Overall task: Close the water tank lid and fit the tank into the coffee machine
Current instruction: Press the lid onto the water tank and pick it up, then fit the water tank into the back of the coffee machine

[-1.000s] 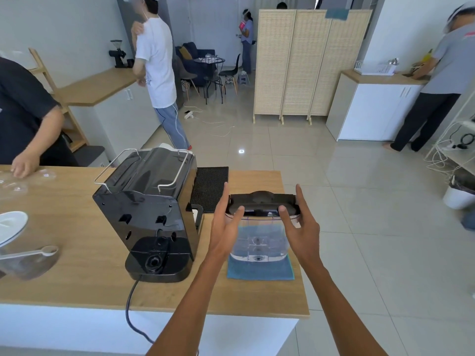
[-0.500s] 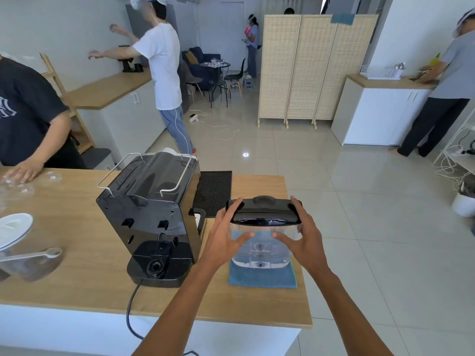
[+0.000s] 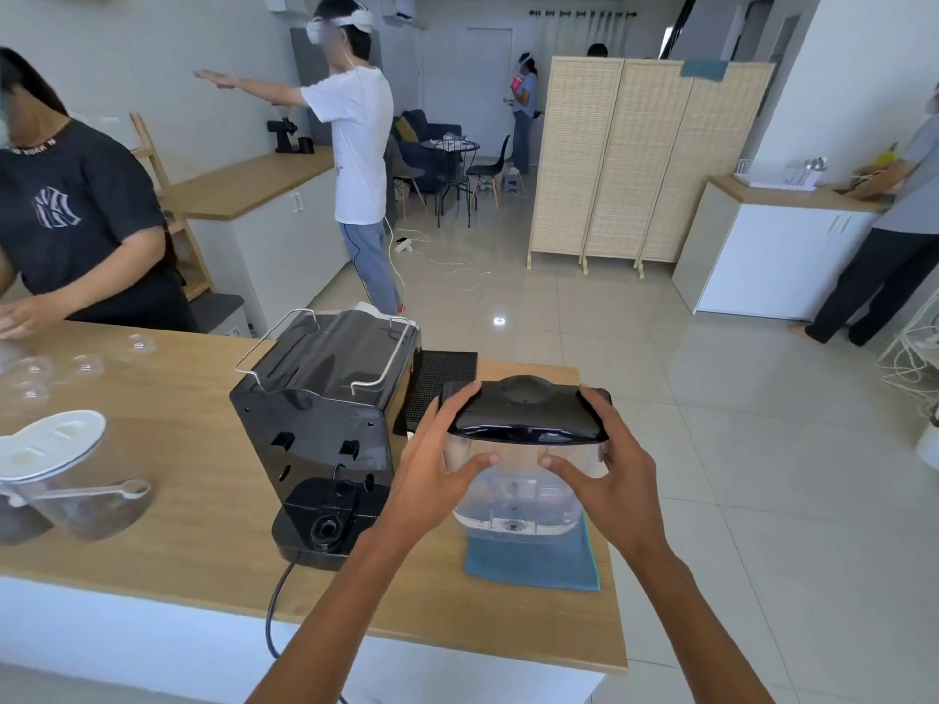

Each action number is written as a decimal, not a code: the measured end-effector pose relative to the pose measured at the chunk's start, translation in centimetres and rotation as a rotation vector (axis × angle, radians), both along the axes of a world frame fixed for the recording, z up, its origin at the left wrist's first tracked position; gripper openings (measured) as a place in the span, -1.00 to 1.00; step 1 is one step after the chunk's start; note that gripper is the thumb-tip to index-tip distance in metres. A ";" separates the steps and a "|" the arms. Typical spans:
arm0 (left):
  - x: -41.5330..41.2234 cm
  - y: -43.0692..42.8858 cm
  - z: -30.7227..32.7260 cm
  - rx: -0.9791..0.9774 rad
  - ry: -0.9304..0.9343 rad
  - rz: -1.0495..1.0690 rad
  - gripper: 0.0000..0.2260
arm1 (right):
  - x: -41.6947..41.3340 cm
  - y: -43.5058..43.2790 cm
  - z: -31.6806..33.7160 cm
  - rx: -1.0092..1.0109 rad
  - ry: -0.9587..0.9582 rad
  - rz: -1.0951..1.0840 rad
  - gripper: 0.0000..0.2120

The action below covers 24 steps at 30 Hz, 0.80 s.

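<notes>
The clear water tank (image 3: 515, 492), black lid (image 3: 528, 414) down, sits over the blue cloth (image 3: 533, 558) near the worktop's (image 3: 167, 449) right edge, left hand (image 3: 432, 472) and right hand (image 3: 617, 482) clasping its sides, thumbs across the front, beside the coffee machine (image 3: 325, 424).

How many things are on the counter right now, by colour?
Black: 3, the coffee machine, the mat and the tank lid
Clear: 2, the water tank and the jar
Blue: 1, the cloth
Total: 6
</notes>
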<state>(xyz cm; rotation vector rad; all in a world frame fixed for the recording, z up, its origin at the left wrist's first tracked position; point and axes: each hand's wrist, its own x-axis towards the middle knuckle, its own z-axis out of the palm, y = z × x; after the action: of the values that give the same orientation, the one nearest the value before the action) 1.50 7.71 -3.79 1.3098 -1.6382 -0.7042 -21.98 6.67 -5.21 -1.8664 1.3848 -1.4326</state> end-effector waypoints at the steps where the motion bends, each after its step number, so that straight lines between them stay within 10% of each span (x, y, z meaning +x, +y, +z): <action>1: 0.6 0.5 0.9 -0.018 0.002 0.006 -0.31 | 0.6 0.5 1.0 -0.009 0.006 -0.010 -0.18; 24: 21.7 5.0 3.6 -0.124 -0.001 0.183 -0.14 | 24.9 4.7 3.6 0.021 -0.106 0.019 -0.15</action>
<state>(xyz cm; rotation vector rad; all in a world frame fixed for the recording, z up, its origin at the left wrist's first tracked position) 23.15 12.69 -0.16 1.3492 -1.5152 -0.4850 2.91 11.38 -1.61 -1.7597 1.3231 -1.4798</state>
